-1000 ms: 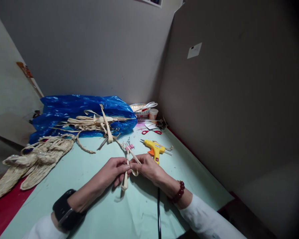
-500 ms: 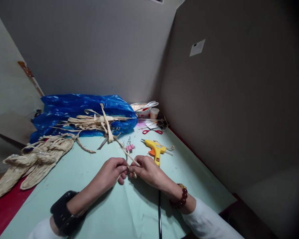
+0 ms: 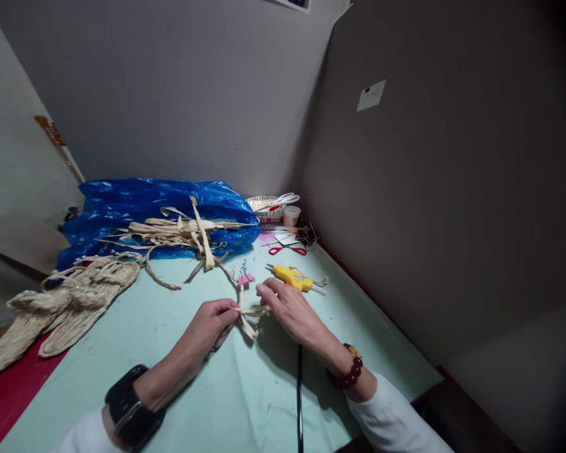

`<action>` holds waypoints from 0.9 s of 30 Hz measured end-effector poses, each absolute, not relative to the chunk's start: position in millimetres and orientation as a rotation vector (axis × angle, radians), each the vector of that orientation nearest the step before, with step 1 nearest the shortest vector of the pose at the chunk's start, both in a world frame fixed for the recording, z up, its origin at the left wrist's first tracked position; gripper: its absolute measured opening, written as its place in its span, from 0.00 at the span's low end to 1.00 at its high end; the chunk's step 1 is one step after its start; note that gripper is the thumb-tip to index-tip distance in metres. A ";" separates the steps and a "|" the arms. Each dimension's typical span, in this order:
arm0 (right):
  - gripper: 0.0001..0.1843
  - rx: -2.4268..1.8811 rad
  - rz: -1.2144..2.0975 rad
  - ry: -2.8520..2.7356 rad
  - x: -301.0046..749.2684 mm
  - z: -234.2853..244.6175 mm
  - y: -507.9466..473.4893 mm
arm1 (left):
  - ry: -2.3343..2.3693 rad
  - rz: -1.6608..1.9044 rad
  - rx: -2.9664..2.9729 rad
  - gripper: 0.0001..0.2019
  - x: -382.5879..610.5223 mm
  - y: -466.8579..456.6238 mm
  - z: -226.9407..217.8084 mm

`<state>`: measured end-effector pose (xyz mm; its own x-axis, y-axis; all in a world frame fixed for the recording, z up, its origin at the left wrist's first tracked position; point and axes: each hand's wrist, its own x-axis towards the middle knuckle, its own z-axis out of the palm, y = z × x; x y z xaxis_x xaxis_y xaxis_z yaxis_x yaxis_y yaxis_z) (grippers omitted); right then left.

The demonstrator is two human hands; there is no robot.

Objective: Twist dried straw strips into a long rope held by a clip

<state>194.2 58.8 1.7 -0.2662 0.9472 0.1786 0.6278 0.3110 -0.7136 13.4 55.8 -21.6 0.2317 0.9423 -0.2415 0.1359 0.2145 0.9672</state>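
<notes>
Thumb and fingers of my left hand (image 3: 216, 322) are closed in a pinch on a pale braid of dried husk (image 3: 242, 297), at the crossing of its strands. My right hand (image 3: 290, 313) is just to the right with its fingers curled. One flat husk strand (image 3: 255, 311) stretches sideways from the crossing to the underside of that hand, where the fingers partly hide its end. Another loose strand (image 3: 249, 328) hangs down toward the table. A pink binder clip (image 3: 245, 279) grips the braid's upper end.
A yellow glue gun (image 3: 292, 277) lies behind my right hand, its black cord (image 3: 300, 402) running forward. Red-handled scissors (image 3: 287, 250), a basket (image 3: 268, 214) and a white cup (image 3: 291, 216) are farther back. Husks (image 3: 174, 231) lie on a blue plastic bag (image 3: 160, 192); woven sandals (image 3: 89, 302) rest left.
My right hand has moved up and right, away from my left hand, drawing a strand out sideways. It now covers the glue gun's handle. My left hand stays at the crossing.
</notes>
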 end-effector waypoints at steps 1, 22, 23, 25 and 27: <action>0.21 -1.396 0.650 -1.994 195.6 3.1 58.6 | 1.206 0.808 1.212 0.13 13.4 55.3 -21.7; 0.12 -1.144 0.974 -1.844 221.7 30.1 33.6 | 1.175 0.832 1.094 0.16 10.5 54.1 -21.6; 0.13 -1.146 1.016 -1.781 216.0 31.6 31.0 | 1.174 0.830 1.096 0.16 10.5 54.0 -22.2; 0.13 -1.153 1.049 -1.660 202.8 31.7 25.8 | 1.159 0.825 1.093 0.17 10.7 54.1 -24.1; 0.11 -1.171 1.007 -1.632 190.3 27.1 21.9 | 1.132 0.825 1.087 0.17 11.2 54.2 -26.0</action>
